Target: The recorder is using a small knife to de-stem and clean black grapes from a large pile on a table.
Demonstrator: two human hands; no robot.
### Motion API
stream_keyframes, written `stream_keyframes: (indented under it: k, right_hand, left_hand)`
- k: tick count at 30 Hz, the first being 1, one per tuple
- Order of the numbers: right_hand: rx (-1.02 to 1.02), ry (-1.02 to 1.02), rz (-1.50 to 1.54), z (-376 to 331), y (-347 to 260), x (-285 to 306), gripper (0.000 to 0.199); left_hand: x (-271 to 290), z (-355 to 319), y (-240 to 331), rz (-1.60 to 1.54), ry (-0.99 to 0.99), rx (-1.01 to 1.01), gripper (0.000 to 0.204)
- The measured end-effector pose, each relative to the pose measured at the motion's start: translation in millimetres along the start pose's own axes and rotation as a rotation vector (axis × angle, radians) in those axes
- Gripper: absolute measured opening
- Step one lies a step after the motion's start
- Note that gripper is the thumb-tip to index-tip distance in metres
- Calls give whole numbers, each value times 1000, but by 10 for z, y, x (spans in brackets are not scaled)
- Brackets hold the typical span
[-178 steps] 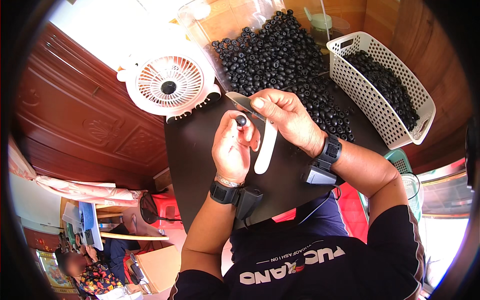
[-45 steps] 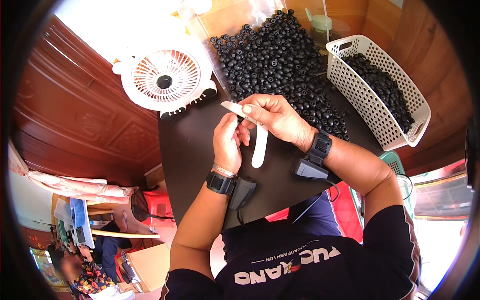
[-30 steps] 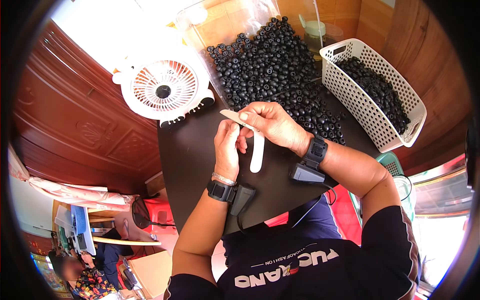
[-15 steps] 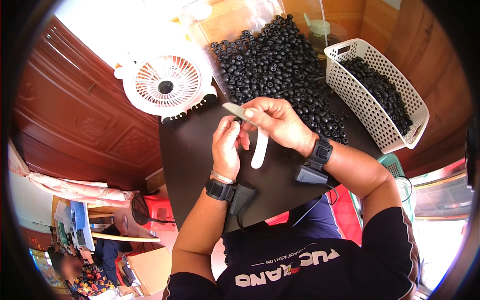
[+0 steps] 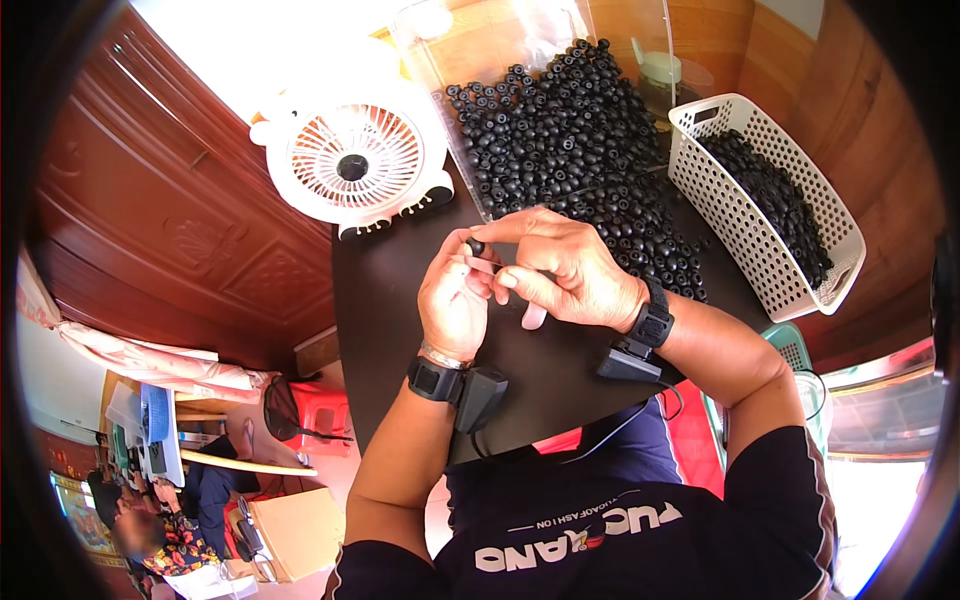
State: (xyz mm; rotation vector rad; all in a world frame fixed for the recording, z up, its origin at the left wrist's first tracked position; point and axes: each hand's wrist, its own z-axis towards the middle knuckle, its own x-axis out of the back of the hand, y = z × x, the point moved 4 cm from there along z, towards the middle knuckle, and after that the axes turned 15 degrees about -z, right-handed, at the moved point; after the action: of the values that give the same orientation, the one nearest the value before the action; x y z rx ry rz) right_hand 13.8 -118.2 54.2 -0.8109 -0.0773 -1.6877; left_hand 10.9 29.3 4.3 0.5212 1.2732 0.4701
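My left hand [image 5: 452, 305] is closed, pinching a small black rounded piece [image 5: 476, 245] between thumb and fingertips. My right hand [image 5: 570, 268] comes in from the right, closed around a small knife with a white handle [image 5: 534, 316] that shows below its fingers. The knife's blade [image 5: 480, 265] lies across the left fingertips, just below the black piece; whether it touches the piece I cannot tell. My right forefinger reaches over to the top of the piece. Beyond my hands, a heap of similar black pieces [image 5: 560, 130] spreads out of a clear plastic bin [image 5: 460, 150] onto the dark table [image 5: 400, 290].
A white perforated basket [image 5: 740, 215], partly filled with black pieces, stands at the right. On the left is a white fan [image 5: 350, 165]. A lidded jar [image 5: 658, 75] sits behind the bin. Far lower left are a red stool [image 5: 322, 410] and another person [image 5: 165, 540].
The knife blade has swung from above the left fingertips down across them. My right forefinger has extended to the black piece, and less of the white handle shows.
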Motion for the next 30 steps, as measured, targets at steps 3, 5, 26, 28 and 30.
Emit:
stream_keyframes:
  k: [3, 5, 26, 28, 30]
  right_hand:
    - [71, 11, -90, 11, -72, 43, 31]
    - [107, 19, -138, 21, -109, 40, 29]
    - [-557, -79, 997, -116, 142, -186, 36]
    - [-545, -106, 977, -120, 149, -216, 36]
    - [-551, -112, 973, -110, 133, -205, 36]
  left_hand:
    - [-100, -20, 23, -4, -36, -11, 34]
    - [-102, -19, 26, -47, -37, 9, 32]
    - [-115, -73, -157, -35, -83, 185, 29]
    - [-102, -82, -177, -52, -53, 179, 28]
    - [-102, -90, -178, -68, -22, 169, 28]
